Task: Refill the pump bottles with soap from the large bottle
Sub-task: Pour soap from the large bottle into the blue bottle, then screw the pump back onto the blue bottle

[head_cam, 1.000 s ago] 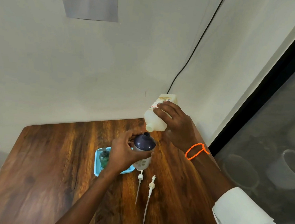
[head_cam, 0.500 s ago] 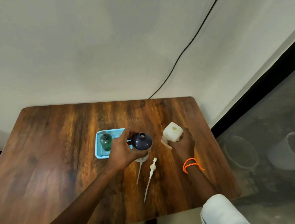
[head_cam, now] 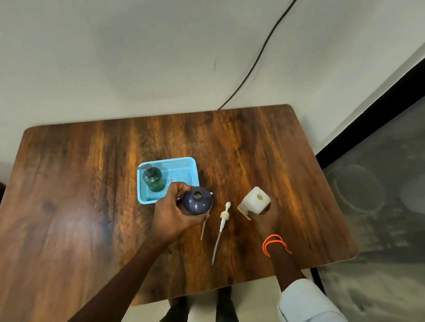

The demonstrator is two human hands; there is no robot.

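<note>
Wooden bench point(head_cam: 76, 201), frame centre: left hand point(head_cam: 174, 215) grips the open dark pump bottle point(head_cam: 197, 203); right hand point(head_cam: 262, 222) grips the upright white large bottle point(head_cam: 255, 200).

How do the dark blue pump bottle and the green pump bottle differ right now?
The dark blue bottle has its neck open, pump off; the green bottle has its pump on. The blue one stands on the table, gripped by the left hand; the green one stands untouched in the light blue basket. Both are upright.
</note>
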